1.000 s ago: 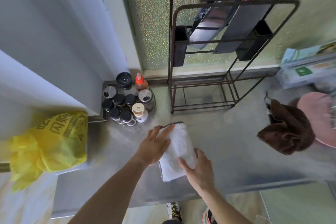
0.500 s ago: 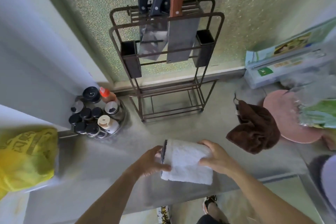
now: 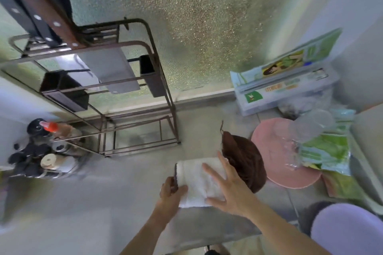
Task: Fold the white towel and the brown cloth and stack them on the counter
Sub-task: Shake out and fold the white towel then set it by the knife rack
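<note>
The white towel lies folded into a small rectangle near the front edge of the grey counter. My left hand grips its left edge, thumb on top. Over the towel's right half my right hand is spread flat, fingers apart, holding nothing. The brown cloth sits in a crumpled heap just right of the towel, touching my right hand's fingers and resting partly against the pink plate.
A metal knife rack with cleavers stands behind on the left. A tray of spice bottles is at far left. A pink plate, plastic packets and a box of wrap crowd the right.
The view swung to the right. The towel, with both hands on it, has shifted right until it lies beside the brown cloth. My right hand has opened from a grip to a flat spread.
</note>
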The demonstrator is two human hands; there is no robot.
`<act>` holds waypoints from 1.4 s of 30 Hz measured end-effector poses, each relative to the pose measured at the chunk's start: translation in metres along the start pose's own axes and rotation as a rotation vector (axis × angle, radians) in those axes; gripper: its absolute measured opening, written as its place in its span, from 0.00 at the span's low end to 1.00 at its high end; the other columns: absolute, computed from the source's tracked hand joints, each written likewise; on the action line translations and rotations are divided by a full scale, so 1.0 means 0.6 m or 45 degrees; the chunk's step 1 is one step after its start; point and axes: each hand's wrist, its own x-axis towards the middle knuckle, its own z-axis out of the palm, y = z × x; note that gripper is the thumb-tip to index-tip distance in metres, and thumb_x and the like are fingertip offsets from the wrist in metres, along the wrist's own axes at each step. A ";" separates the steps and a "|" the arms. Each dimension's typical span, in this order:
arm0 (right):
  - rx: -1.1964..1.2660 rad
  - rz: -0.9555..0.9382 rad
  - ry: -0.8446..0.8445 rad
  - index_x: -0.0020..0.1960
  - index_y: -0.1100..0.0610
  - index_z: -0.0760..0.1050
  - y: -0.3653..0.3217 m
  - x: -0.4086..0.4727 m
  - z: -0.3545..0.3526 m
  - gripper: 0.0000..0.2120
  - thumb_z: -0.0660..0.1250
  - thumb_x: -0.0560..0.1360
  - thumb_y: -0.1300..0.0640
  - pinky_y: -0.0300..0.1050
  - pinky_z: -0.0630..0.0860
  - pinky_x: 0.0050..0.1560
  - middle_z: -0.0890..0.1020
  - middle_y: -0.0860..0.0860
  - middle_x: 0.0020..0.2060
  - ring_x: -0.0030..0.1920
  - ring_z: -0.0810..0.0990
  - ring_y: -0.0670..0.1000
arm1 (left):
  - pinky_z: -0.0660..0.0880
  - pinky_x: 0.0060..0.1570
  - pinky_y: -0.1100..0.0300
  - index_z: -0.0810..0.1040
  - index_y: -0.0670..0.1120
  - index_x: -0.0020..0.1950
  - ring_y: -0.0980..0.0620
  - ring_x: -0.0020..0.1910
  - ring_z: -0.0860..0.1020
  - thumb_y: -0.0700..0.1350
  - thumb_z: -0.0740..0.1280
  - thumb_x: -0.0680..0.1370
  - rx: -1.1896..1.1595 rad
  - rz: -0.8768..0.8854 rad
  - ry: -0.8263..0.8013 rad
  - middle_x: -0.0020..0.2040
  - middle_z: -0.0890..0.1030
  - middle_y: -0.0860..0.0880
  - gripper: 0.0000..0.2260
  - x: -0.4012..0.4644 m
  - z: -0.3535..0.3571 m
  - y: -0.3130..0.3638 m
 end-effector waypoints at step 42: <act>-0.128 0.046 0.330 0.81 0.52 0.45 0.154 0.290 -0.118 0.37 0.57 0.79 0.42 0.55 0.64 0.75 0.46 0.60 0.81 0.80 0.56 0.59 | 0.50 0.78 0.40 0.39 0.51 0.81 0.39 0.80 0.37 0.46 0.60 0.78 1.531 0.795 0.568 0.81 0.38 0.37 0.38 0.221 0.124 0.205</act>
